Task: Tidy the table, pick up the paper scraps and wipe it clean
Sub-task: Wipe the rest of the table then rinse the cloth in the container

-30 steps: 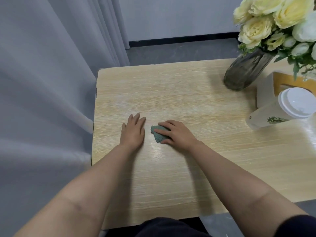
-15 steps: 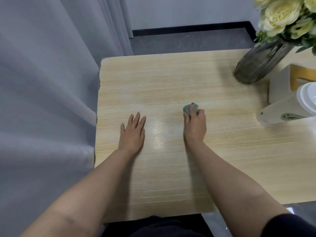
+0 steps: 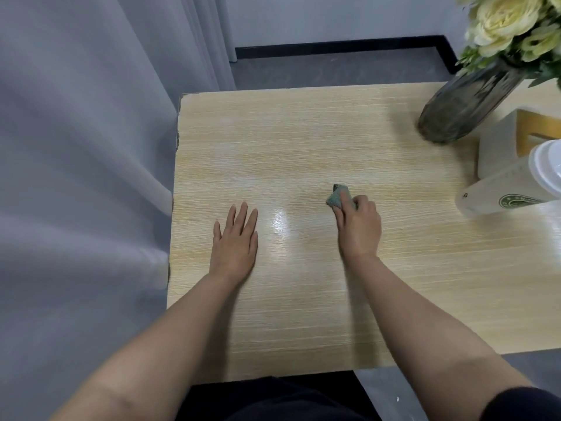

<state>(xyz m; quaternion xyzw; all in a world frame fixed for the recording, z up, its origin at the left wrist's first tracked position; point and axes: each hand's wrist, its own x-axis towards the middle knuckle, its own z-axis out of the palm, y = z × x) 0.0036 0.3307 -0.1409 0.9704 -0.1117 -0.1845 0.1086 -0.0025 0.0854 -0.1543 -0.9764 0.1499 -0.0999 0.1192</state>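
Cloth under the right hand

Fingers of the right hand [image 3: 359, 227] curl over a small green cloth [image 3: 337, 197], pressing it to the wooden table [image 3: 303, 314] mid-surface. Left hand [image 3: 235, 243] lies flat, fingers straight, nearer the table's left edge.

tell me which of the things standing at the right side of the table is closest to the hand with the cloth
The lidded cup with the green logo. It stands just right of the right hand pressing the green cloth, while the glass vase and white box sit farther back.
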